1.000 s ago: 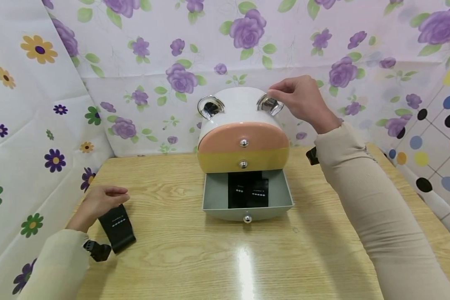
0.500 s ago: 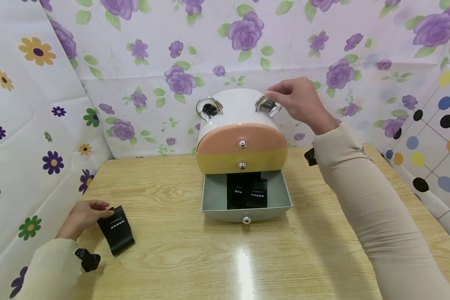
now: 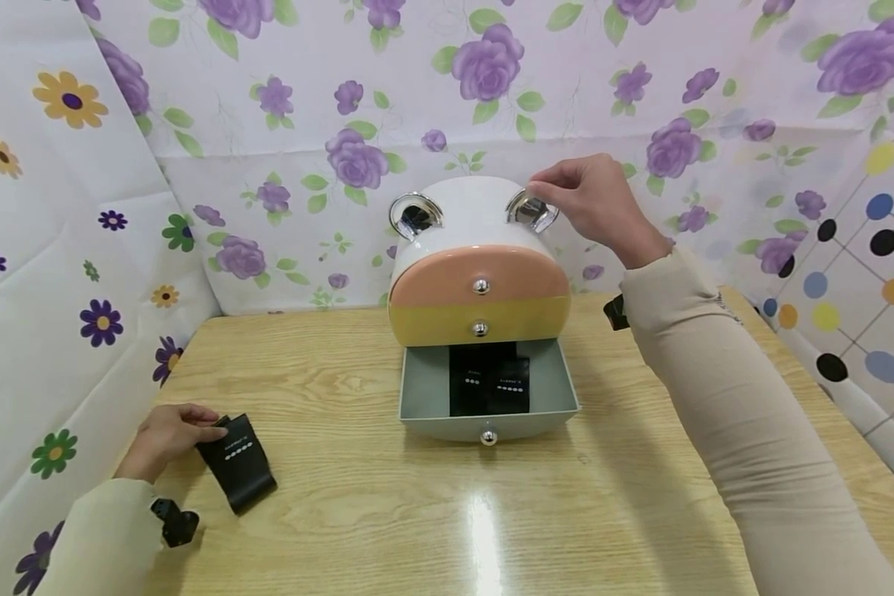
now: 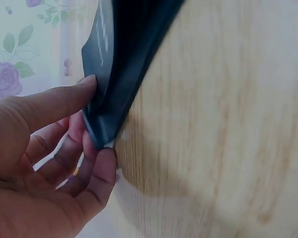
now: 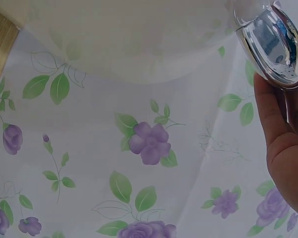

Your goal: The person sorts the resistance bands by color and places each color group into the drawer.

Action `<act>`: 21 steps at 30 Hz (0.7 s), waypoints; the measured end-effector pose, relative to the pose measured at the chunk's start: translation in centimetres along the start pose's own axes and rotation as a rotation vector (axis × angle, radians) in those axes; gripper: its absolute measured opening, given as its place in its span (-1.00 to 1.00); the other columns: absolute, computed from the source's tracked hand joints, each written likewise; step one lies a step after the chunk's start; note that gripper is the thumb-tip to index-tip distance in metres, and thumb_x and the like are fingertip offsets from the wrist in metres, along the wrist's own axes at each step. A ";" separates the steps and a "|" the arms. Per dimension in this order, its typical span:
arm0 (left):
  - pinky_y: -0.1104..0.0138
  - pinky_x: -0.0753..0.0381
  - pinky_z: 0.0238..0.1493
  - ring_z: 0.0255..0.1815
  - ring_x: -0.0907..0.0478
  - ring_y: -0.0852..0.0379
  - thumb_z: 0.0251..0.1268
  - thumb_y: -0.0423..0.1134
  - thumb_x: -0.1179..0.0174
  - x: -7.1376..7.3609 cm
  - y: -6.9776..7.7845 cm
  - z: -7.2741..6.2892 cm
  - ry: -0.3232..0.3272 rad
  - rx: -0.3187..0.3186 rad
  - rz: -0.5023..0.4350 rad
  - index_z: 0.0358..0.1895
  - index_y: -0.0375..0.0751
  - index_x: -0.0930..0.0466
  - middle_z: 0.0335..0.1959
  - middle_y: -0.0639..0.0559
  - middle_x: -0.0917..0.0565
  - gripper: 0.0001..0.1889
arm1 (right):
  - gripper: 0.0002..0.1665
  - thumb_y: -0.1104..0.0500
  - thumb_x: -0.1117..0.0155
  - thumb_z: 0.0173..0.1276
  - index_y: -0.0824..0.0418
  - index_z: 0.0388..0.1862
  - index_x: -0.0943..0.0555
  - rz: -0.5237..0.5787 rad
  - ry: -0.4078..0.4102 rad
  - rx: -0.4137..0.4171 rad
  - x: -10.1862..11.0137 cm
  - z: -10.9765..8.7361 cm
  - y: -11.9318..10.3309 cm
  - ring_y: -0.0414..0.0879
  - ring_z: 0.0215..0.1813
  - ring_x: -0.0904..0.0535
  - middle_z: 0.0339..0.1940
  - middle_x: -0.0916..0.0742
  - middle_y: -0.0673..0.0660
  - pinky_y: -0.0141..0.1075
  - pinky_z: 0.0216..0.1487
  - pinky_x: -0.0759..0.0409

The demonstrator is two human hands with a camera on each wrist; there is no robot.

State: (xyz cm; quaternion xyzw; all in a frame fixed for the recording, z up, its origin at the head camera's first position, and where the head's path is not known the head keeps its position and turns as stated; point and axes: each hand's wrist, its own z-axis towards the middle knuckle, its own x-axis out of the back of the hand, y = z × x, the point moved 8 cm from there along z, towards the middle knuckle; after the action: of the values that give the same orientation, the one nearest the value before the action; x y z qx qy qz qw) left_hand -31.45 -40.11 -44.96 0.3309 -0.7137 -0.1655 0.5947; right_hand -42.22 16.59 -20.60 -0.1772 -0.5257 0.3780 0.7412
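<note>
At the table's left side my left hand [image 3: 165,439] pinches the far end of a black packet [image 3: 242,476] with white print. The left wrist view shows thumb and fingers on either side of the packet's [image 4: 131,54] narrow end. A frog-shaped drawer box [image 3: 477,203] stands toward the back, white on top with orange and yellow drawer fronts. Its grey-green bottom drawer [image 3: 426,389] is pulled out, with two black packets [image 3: 512,389] lying inside. My right hand [image 3: 598,203] holds the box's right chrome eye [image 5: 273,47] at its rim, thumb and fingers around the edge.
The wooden table [image 3: 343,513] reaches forward from the drawer box. Behind it hangs a purple-flowered cloth [image 3: 283,108]. Patterned cloth sides [image 3: 30,331] bound the table at left and right. A silver knob [image 3: 487,437] juts from the open drawer's front.
My left hand has moved left and down onto the packet's far end and now pinches it. The packet has shifted slightly. My right hand stays at the chrome eye.
</note>
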 end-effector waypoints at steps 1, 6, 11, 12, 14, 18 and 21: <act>0.41 -0.41 -0.30 -0.37 -0.50 0.27 0.18 -0.28 -0.43 0.0 0.0 -0.1 0.000 -0.003 -0.003 -0.08 -0.54 -0.63 -0.41 0.15 -0.69 -0.62 | -0.61 -0.04 -0.34 0.42 0.24 -0.04 -0.78 -0.001 0.001 0.003 0.0 0.0 0.0 -0.18 -0.23 -0.57 -0.14 -0.80 0.15 -0.38 -0.26 -0.44; 0.44 -0.43 -0.35 -0.36 -0.50 0.26 0.22 -0.26 -0.41 -0.2 0.2 -0.4 -0.014 -0.005 -0.014 -0.13 -0.50 -0.65 -0.39 0.13 -0.69 -0.68 | -0.62 -0.04 -0.34 0.42 0.23 -0.03 -0.78 -0.012 0.000 0.001 -0.1 0.1 0.1 -0.18 -0.19 -0.59 -0.13 -0.80 0.14 -0.38 -0.23 -0.46; 0.37 -0.63 -0.33 -0.35 -0.56 0.23 0.24 -0.26 -0.39 -0.5 1.3 -0.5 -0.049 -0.016 -0.077 -0.12 -0.47 -0.66 -0.29 0.06 -0.68 -0.70 | -0.63 -0.02 -0.34 0.43 0.24 -0.03 -0.78 -0.015 0.003 -0.004 -0.1 0.2 0.2 -0.18 -0.19 -0.59 -0.11 -0.79 0.16 -0.38 -0.22 -0.47; 0.34 -0.66 -0.32 -0.36 -0.58 0.23 0.24 -0.26 -0.39 -0.6 1.7 -0.5 -0.059 -0.021 -0.092 -0.12 -0.47 -0.66 -0.28 0.05 -0.69 -0.70 | -0.63 -0.02 -0.34 0.43 0.24 -0.03 -0.78 -0.017 0.002 -0.003 -0.1 0.2 0.2 -0.18 -0.20 -0.58 -0.11 -0.79 0.17 -0.38 -0.23 -0.47; 0.30 -0.69 -0.29 -0.36 -0.61 0.21 0.26 -0.26 -0.38 -0.7 2.7 -0.5 -0.073 -0.036 -0.107 -0.09 -0.49 -0.66 -0.27 0.03 -0.70 -0.68 | -0.62 -0.03 -0.34 0.43 0.24 -0.02 -0.78 -0.020 0.001 -0.009 -0.1 0.2 0.2 -0.18 -0.20 -0.58 -0.11 -0.79 0.16 -0.38 -0.23 -0.46; 0.27 -0.71 -0.24 -0.33 -0.63 0.22 0.25 -0.24 -0.39 -0.8 4.6 -0.4 -0.068 -0.066 -0.104 -0.03 -0.50 -0.67 -0.18 -0.05 -0.72 -0.64 | -0.61 -0.04 -0.33 0.43 0.23 -0.01 -0.77 -0.025 -0.004 -0.015 -0.1 0.2 0.3 -0.18 -0.19 -0.57 -0.10 -0.79 0.16 -0.38 -0.22 -0.46; 0.25 -0.71 -0.20 -0.31 -0.65 0.22 0.26 -0.23 -0.40 -0.9 5.8 -0.4 -0.068 -0.079 -0.113 0.02 -0.52 -0.65 -0.12 -0.11 -0.72 -0.59 | -0.60 -0.04 -0.33 0.43 0.23 -0.01 -0.77 -0.022 -0.008 -0.016 -0.1 0.2 0.3 -0.16 -0.18 -0.58 -0.10 -0.79 0.17 -0.36 -0.22 -0.46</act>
State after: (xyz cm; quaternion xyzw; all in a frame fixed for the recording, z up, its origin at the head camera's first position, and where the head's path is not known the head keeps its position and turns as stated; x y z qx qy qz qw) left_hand -32.66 -35.23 -41.85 0.3412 -0.7065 -0.2381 0.5725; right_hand -42.50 16.67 -20.79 -0.1758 -0.5334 0.3664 0.7419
